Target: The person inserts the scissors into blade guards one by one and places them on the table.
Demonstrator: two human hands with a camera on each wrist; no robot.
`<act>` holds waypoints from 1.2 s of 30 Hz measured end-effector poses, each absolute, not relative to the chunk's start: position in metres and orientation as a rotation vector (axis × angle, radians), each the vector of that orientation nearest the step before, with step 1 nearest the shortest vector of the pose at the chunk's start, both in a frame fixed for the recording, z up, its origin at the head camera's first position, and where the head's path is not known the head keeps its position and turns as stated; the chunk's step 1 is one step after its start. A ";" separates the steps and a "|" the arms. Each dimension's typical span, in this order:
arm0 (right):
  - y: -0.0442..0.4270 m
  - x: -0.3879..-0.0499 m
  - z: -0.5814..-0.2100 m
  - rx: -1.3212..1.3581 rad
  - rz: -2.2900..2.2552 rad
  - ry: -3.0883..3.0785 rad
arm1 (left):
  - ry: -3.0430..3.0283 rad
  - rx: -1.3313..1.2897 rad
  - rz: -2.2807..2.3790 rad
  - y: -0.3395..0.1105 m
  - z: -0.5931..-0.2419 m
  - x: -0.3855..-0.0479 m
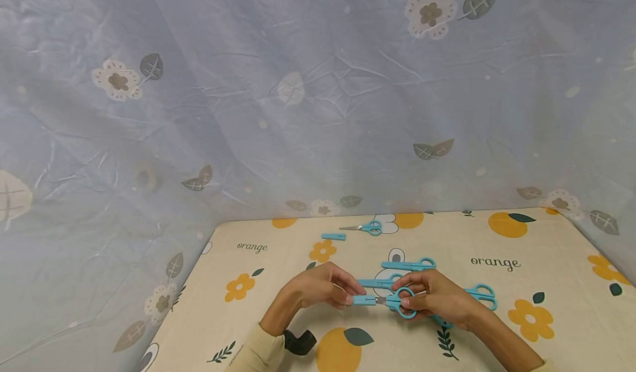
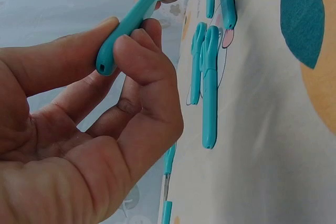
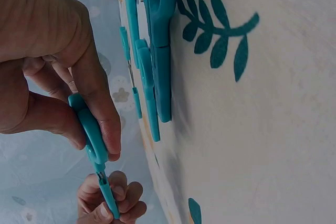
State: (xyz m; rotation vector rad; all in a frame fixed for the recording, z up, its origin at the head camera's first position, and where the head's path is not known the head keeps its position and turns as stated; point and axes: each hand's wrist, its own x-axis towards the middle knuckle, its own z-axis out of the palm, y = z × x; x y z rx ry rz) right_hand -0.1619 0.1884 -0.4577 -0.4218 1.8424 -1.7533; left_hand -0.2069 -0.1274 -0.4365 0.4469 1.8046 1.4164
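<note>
Between my two hands is a pair of light blue scissors (image 1: 404, 307), held above the cloth. My right hand (image 1: 439, 299) grips its handle loops with thumb and fingers. The blue blade cover (image 1: 364, 301) is pinched between thumb and fingers of my left hand (image 1: 322, 288). A short stretch of metal blade shows between cover and handles; the tips sit inside the cover. In the left wrist view the cover (image 2: 126, 30) points its rounded end toward the left palm. Covered scissors (image 1: 375, 283) lie on the cloth just behind my hands.
More covered blue scissors (image 1: 404, 265) lie behind, and others (image 1: 482, 295) sit partly hidden by my right hand. Farther back, bare-bladed scissors (image 1: 371, 228) lie near a loose cover (image 1: 333, 237). A patterned cloth (image 1: 278, 256) covers the table; a flowered curtain (image 1: 318, 112) hangs behind it.
</note>
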 end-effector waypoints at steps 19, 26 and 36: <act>0.185 -0.161 -0.458 -0.388 -1.749 1.874 | 1.934 0.496 1.406 -0.119 -0.434 -0.201; 0.183 -0.158 -0.458 -0.374 -1.742 1.948 | 1.948 0.474 1.404 -0.117 -0.434 -0.200; 0.180 -0.159 -0.458 -0.406 -1.743 1.991 | 1.913 0.442 1.448 -0.117 -0.436 -0.200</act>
